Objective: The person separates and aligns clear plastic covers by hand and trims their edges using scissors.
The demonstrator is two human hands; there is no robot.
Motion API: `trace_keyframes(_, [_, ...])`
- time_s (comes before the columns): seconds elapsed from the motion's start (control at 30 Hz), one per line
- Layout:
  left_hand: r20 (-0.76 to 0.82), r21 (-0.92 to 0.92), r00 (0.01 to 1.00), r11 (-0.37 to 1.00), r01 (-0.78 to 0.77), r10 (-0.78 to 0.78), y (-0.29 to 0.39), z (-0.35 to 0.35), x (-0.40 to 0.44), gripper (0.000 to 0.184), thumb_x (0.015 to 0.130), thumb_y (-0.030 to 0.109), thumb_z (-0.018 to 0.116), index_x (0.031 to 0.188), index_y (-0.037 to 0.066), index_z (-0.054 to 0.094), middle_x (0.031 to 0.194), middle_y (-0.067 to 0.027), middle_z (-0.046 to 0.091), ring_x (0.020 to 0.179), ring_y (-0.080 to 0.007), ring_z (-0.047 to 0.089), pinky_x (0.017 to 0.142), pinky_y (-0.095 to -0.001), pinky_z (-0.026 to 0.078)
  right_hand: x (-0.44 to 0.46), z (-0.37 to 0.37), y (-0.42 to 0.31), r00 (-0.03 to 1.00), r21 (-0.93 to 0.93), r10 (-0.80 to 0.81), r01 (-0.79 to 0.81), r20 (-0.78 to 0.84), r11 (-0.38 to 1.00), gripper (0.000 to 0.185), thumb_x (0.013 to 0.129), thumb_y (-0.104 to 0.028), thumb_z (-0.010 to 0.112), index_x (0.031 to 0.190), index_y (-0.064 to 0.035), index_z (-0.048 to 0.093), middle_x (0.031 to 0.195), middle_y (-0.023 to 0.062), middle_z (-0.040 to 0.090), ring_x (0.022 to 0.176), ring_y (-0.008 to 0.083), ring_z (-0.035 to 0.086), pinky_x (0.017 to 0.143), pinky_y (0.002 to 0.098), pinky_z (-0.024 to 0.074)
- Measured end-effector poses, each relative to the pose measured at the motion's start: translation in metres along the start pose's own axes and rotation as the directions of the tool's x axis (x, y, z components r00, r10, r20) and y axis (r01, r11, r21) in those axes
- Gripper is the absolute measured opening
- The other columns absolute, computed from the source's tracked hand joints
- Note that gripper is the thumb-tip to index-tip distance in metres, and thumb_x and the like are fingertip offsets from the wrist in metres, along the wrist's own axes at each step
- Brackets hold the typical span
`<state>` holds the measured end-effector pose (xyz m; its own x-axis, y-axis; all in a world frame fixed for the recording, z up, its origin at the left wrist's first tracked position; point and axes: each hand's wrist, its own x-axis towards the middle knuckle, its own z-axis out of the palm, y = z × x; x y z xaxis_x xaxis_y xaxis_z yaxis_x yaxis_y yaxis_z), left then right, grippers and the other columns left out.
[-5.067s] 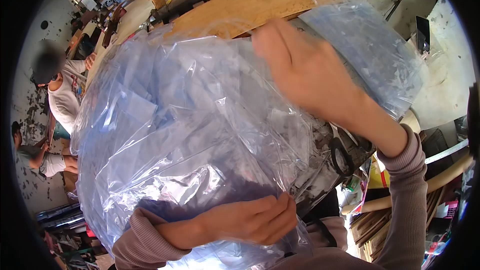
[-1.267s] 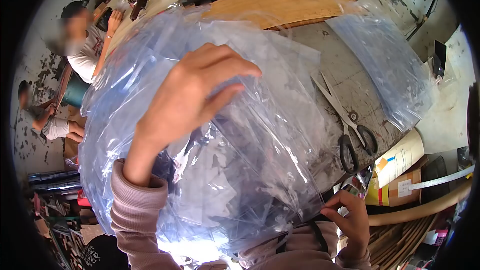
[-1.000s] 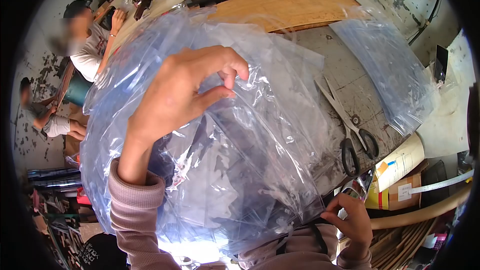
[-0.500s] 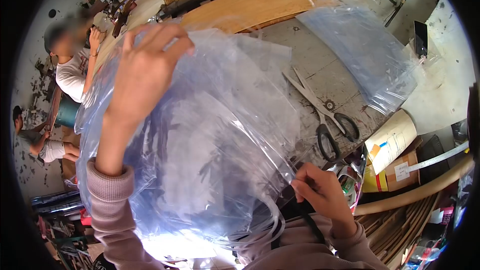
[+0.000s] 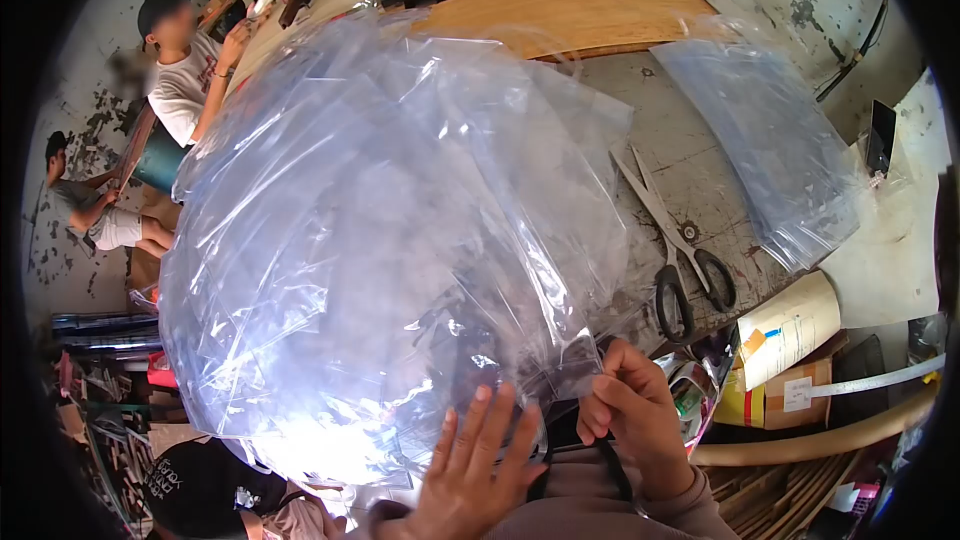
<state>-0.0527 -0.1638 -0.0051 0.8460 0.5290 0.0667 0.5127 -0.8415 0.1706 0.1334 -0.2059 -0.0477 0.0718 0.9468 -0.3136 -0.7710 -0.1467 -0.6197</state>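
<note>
A large pile of clear plastic sheeting spreads over the table in front of me, glossy and wrinkled. My left hand is at its near edge, fingers outstretched and fingertips on or just over the plastic. To its right, my right hand is closed in a pinch on the corner of the sheeting. Black-handled scissors lie with their blades apart on the table, just right of the pile.
A stack of clear plastic sheets lies at the back right, near a phone. Behind the pile is a wooden board. Two people are on the left; a person in a black cap is close at lower left.
My left hand has come down from the far side of the sheeting to its near edge. My right hand keeps its pinch. The view has shifted, and the black cap has appeared.
</note>
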Motion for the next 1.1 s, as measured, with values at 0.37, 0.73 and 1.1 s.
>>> trace_keyframes(0.37, [-0.327, -0.107, 0.927, 0.982, 0.157, -0.184, 0.011, 0.048, 0.032, 0.040, 0.075, 0.019, 0.070, 0.114, 0.013, 0.063, 0.132, -0.0135, 0.049, 0.125, -0.0294, 0.045, 0.107, -0.0576, 0.020, -0.013, -0.006, 0.003, 0.988, -0.359, -0.116, 0.073, -0.099, 0.931, 0.030, 0.076, 0.005, 0.071, 0.092, -0.0047, 0.048, 0.077, 0.0005, 0.054, 0.069, 0.0070, 0.055, 0.066, 0.0219, 0.0472])
trace_keyframes(0.73, [-0.352, -0.217, 0.909, 0.964, 0.154, -0.224, 0.009, 0.047, 0.032, 0.036, 0.074, 0.018, 0.072, 0.109, 0.012, 0.065, 0.127, -0.0113, 0.055, 0.122, -0.0281, 0.048, 0.107, -0.0530, 0.023, -0.025, -0.013, -0.010, 0.958, -0.528, -0.259, 0.161, -0.118, 0.834, 0.023, 0.079, 0.004, 0.068, 0.099, -0.0004, 0.057, 0.075, 0.0011, 0.057, 0.068, 0.0061, 0.056, 0.063, 0.0184, 0.0448])
trace_keyframes(1.1, [-0.372, -0.202, 0.905, 0.969, 0.141, -0.209, 0.008, 0.049, 0.032, 0.037, 0.071, 0.019, 0.074, 0.107, 0.012, 0.066, 0.126, -0.0114, 0.055, 0.122, -0.0274, 0.049, 0.107, -0.0532, 0.023, -0.020, -0.026, -0.013, 0.662, -0.878, -0.739, 0.276, -0.121, 0.392, 0.012, 0.082, 0.005, 0.059, 0.094, 0.0017, 0.056, 0.086, 0.0068, 0.057, 0.079, 0.0112, 0.057, 0.069, 0.0236, 0.0493])
